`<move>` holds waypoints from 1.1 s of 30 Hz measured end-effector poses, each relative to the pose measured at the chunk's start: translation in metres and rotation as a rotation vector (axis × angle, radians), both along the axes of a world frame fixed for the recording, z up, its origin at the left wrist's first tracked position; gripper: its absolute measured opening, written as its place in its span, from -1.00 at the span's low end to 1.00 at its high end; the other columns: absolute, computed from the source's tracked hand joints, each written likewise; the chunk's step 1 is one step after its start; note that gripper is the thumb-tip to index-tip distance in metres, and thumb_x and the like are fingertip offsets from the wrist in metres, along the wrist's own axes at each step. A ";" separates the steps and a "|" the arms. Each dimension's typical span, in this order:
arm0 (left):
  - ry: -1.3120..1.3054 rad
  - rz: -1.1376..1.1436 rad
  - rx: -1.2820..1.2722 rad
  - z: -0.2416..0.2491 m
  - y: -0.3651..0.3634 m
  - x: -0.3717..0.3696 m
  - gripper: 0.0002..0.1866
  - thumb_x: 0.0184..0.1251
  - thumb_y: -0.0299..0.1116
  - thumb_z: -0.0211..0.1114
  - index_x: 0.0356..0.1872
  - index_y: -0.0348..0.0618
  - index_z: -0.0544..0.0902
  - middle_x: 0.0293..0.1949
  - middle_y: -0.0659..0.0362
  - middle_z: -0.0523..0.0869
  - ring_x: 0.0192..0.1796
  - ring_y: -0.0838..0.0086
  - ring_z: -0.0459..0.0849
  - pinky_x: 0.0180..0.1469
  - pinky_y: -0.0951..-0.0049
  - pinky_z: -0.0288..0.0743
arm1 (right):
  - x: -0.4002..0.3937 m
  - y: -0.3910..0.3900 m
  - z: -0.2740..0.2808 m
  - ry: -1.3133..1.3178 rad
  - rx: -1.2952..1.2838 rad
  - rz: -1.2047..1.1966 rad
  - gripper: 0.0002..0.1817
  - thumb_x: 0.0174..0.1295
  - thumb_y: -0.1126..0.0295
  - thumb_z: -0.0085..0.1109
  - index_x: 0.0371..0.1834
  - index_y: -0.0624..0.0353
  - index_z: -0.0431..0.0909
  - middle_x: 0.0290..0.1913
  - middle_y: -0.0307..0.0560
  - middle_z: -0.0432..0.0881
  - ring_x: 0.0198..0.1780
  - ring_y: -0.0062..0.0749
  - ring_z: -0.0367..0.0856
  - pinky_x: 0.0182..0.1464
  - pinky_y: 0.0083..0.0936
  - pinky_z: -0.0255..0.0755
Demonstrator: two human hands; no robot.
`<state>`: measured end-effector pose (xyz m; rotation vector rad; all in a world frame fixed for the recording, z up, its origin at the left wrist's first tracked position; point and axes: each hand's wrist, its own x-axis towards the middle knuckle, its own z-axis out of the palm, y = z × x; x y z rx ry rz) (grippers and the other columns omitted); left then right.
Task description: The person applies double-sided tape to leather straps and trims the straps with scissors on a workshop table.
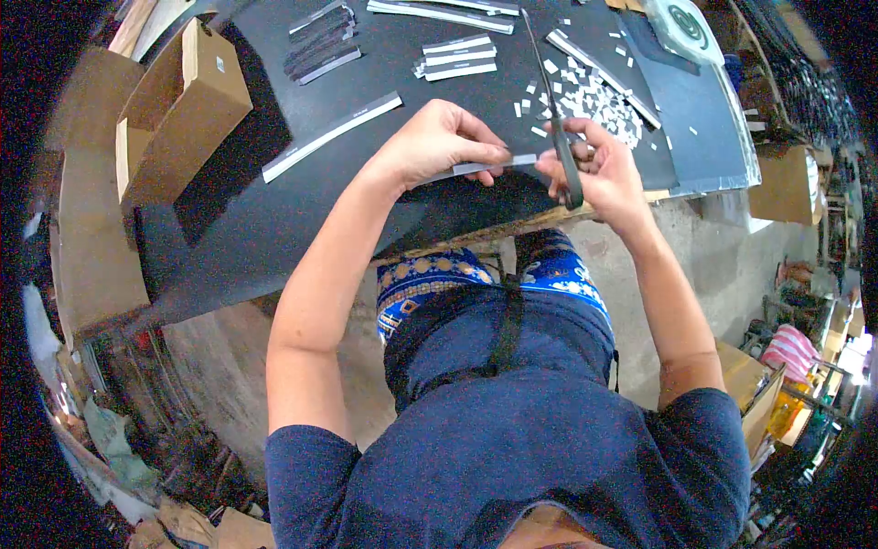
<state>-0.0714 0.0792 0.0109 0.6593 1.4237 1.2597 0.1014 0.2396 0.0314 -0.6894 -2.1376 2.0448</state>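
My left hand is closed in a pinch on a narrow pale strip, which runs across in front of me near the table's edge. Held in my right hand is a pair of scissors with dark handles, its long blades pointing up and away over the table. The fingertips of that hand are right at the strip's right end. Just beyond the scissors lies a scattered heap of small white cut pieces, with another long strip across it.
On the dark table lie a long white strip, a stack of short strips, a dark bundle of strips and long strips at the back. An open cardboard box stands left. A clear plastic bag lies back right.
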 end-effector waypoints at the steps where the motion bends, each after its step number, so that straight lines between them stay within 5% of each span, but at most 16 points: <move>1: 0.060 -0.057 0.009 0.005 0.002 0.002 -0.78 0.17 -0.40 0.40 -0.28 -0.41 0.71 -0.39 0.07 0.76 -0.42 0.49 0.72 -0.30 0.54 0.61 | -0.004 0.001 0.002 0.003 -0.002 -0.001 -0.43 0.02 0.47 0.45 0.10 0.31 0.42 -0.42 -0.16 0.68 -0.47 -0.58 0.60 -0.45 -0.62 0.47; 10: 0.448 -0.230 0.027 0.024 -0.003 0.013 -0.81 0.11 -0.42 0.42 -0.32 -0.36 0.73 -0.43 0.11 0.75 -0.41 0.51 0.71 -0.29 0.51 0.60 | -0.006 -0.004 -0.004 -0.052 0.023 0.141 -0.43 -0.06 0.47 0.47 0.08 0.26 0.48 -0.42 -0.22 0.68 -0.44 -0.68 0.57 -0.43 -0.68 0.38; 12: 1.063 0.070 0.301 0.023 -0.013 0.022 -0.82 0.09 -0.39 0.44 -0.34 -0.29 0.74 -0.40 0.11 0.75 -0.34 0.49 0.72 -0.25 0.48 0.59 | -0.002 -0.011 -0.006 -0.028 -0.081 0.051 -0.43 -0.06 0.48 0.46 0.08 0.28 0.47 -0.43 -0.22 0.67 -0.42 -0.68 0.57 -0.41 -0.69 0.39; 14: 1.215 0.248 0.394 0.027 -0.021 0.034 -0.84 0.11 -0.36 0.45 -0.36 -0.23 0.75 -0.39 0.12 0.73 -0.30 0.50 0.70 -0.24 0.48 0.56 | 0.003 -0.015 -0.005 -0.036 -0.126 0.026 -0.45 -0.03 0.49 0.45 0.08 0.28 0.47 -0.43 -0.21 0.67 -0.42 -0.67 0.57 -0.41 -0.68 0.40; 16: 0.870 0.510 0.016 0.038 -0.043 0.058 -0.83 0.12 -0.35 0.46 -0.37 -0.25 0.74 -0.39 0.15 0.74 -0.34 0.53 0.69 -0.30 0.51 0.54 | 0.007 -0.019 -0.009 -0.004 -0.157 -0.033 -0.49 0.05 0.56 0.38 0.11 0.23 0.46 -0.40 -0.22 0.63 -0.56 -0.68 0.51 -0.57 -0.71 0.38; 17: 0.600 0.538 0.024 0.030 -0.049 0.072 -0.86 0.17 -0.35 0.43 -0.40 -0.22 0.75 -0.37 0.18 0.74 -0.38 0.57 0.67 -0.33 0.55 0.52 | 0.009 -0.020 -0.008 -0.006 -0.160 -0.030 -0.49 0.05 0.56 0.38 0.11 0.23 0.46 -0.40 -0.22 0.63 -0.56 -0.68 0.51 -0.57 -0.71 0.38; 18: 0.317 0.409 -0.173 0.029 -0.053 0.084 -0.82 0.24 -0.33 0.39 -0.28 -0.26 0.74 -0.32 0.15 0.75 -0.35 0.52 0.70 -0.31 0.50 0.57 | 0.011 -0.021 -0.006 -0.021 -0.171 -0.050 -0.49 0.05 0.56 0.38 0.12 0.24 0.46 -0.39 -0.20 0.62 -0.57 -0.67 0.51 -0.56 -0.71 0.38; 20: -0.156 0.372 -0.087 0.007 -0.056 0.110 -0.72 0.32 -0.29 0.32 -0.11 -0.32 0.67 -0.22 0.10 0.75 -0.23 0.45 0.73 -0.18 0.46 0.62 | 0.013 -0.027 -0.006 -0.038 -0.187 -0.057 -0.48 0.05 0.57 0.37 0.13 0.24 0.45 -0.38 -0.19 0.62 -0.57 -0.66 0.50 -0.55 -0.72 0.37; 27: -0.576 0.755 0.240 -0.022 -0.040 0.127 -0.71 0.40 -0.25 0.24 -0.02 -0.23 0.62 -0.05 0.09 0.71 0.00 0.39 0.68 0.08 0.38 0.55 | 0.024 -0.057 -0.005 0.037 -0.263 -0.194 -0.46 0.05 0.60 0.38 0.15 0.28 0.43 -0.37 -0.18 0.60 -0.55 -0.63 0.51 -0.52 -0.71 0.37; 33: -0.598 0.839 0.277 -0.016 -0.038 0.122 -0.74 0.40 -0.25 0.23 -0.04 -0.20 0.63 -0.03 0.07 0.70 -0.01 0.36 0.68 0.08 0.36 0.55 | 0.035 -0.072 -0.006 0.019 -0.285 -0.246 -0.47 0.06 0.54 0.40 0.13 0.26 0.44 -0.35 -0.19 0.61 -0.52 -0.63 0.52 -0.48 -0.70 0.38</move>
